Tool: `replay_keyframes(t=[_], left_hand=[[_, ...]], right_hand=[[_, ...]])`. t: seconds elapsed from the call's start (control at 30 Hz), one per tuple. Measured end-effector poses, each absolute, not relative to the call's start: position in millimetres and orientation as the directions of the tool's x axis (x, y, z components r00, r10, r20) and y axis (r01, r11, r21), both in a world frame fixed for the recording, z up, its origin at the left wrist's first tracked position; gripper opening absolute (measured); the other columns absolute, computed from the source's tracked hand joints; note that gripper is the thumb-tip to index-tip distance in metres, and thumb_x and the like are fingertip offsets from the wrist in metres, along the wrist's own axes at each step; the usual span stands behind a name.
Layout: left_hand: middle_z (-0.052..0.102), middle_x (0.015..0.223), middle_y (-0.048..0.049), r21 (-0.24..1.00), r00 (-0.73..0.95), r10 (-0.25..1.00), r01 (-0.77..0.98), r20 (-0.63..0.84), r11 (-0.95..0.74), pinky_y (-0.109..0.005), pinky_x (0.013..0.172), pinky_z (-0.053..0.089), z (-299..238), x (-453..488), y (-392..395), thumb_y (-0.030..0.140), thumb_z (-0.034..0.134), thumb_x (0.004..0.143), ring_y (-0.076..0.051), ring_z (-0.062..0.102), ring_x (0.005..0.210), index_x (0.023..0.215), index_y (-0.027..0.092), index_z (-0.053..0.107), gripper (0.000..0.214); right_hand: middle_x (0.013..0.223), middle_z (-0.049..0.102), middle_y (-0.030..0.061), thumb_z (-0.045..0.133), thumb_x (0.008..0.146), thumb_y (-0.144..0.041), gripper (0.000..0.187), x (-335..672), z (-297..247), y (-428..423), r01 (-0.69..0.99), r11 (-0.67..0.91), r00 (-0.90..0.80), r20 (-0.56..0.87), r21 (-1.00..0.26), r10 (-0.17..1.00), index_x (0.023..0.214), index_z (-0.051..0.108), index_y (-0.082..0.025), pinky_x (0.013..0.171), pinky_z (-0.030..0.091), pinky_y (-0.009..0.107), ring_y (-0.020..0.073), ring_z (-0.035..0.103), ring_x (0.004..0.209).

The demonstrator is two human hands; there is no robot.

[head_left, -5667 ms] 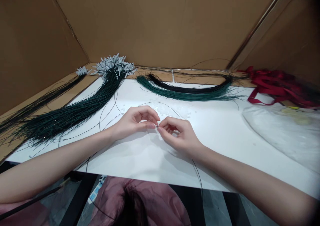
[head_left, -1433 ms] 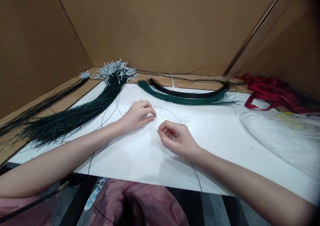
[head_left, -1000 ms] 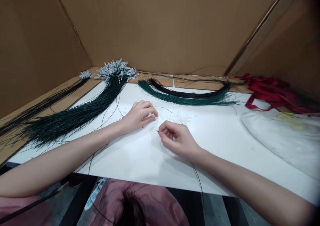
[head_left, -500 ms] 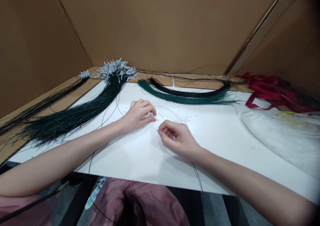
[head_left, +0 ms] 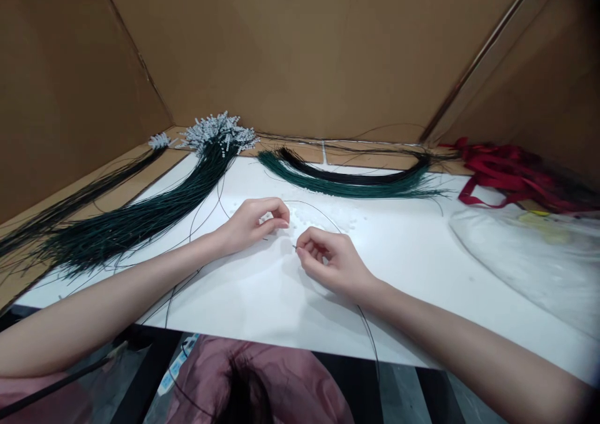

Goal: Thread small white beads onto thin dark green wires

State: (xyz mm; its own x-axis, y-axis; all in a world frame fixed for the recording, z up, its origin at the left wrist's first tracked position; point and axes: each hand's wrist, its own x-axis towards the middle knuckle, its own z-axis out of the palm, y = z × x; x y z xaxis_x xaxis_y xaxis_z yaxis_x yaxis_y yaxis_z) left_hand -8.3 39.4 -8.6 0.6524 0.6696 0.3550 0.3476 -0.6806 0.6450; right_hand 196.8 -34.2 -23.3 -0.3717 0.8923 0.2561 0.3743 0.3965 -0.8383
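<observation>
Dark wire [head_left: 294, 247] in right hand [head_left: 336, 256]

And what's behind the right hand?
Beyond the right hand, small white pieces lie scattered on the white table; farther back are curved bundles of green strands and black strands. Whatever lies directly beneath the hand is covered and can't be seen.

A hand could slide over the white board [head_left: 417, 255] right of the loose white beads [head_left: 307, 216], up to the plastic bag [head_left: 529, 255]. Behind the beads, curved green wires [head_left: 347, 187] block the way. Farther left lies a big beaded bundle [head_left: 154, 224]. In front, the left hand [head_left: 250, 222] and right hand [head_left: 330, 258] leave a small gap.
</observation>
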Motion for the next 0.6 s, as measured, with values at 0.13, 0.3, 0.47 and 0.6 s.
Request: replay_keyframes(t=[0.13,0.3,0.47,0.6], left_hand=[[0.065,0.086,-0.0035,0.823,0.675,0.675,0.177,0.298,-0.540,-0.027,0.080,0.047,-8,-7,30,0.021,0.063,0.087,-0.016,0.061,0.083,0.086,0.015,0.064,0.006],[0.065,0.086,-0.0045,0.917,0.693,0.665,0.014,0.278,-0.398,-0.028,0.079,0.050,-10,-6,27,0.017,0.072,0.080,-0.015,0.063,0.082,0.089,0.014,0.063,0.014],[0.066,0.085,-0.0032,0.956,0.713,0.662,-0.039,0.230,-0.289,-0.026,0.077,0.051,-15,-5,28,0.015,0.076,0.076,-0.014,0.064,0.080,0.091,0.014,0.061,0.021],[0.066,0.085,-0.0031,0.964,0.712,0.664,-0.069,0.229,-0.257,-0.025,0.078,0.051,-15,-5,27,0.013,0.075,0.076,-0.013,0.064,0.081,0.092,0.013,0.060,0.022]], right_hand=[[0.064,0.052,-0.0036,0.053,0.081,-0.016,0.004,197,-24,-34,0.362,0.405,-0.375,0.267,-0.840,0.888,0.080,0.056,-0.018,0.054,0.038,0.018,0.0078,0.046,0.057],[0.064,0.052,-0.0037,0.053,0.082,-0.017,0.004,197,-25,-35,0.358,0.411,-0.380,0.271,-0.839,0.885,0.081,0.057,-0.018,0.054,0.037,0.019,0.0079,0.046,0.057],[0.064,0.052,-0.0038,0.054,0.081,-0.016,0.003,197,-24,-35,0.349,0.407,-0.383,0.268,-0.844,0.884,0.080,0.056,-0.017,0.054,0.037,0.018,0.0076,0.045,0.057],[0.064,0.053,-0.0036,0.054,0.082,-0.016,0.003,197,-26,-33,0.339,0.417,-0.389,0.278,-0.844,0.878,0.081,0.057,-0.017,0.054,0.037,0.018,0.0075,0.047,0.057]])
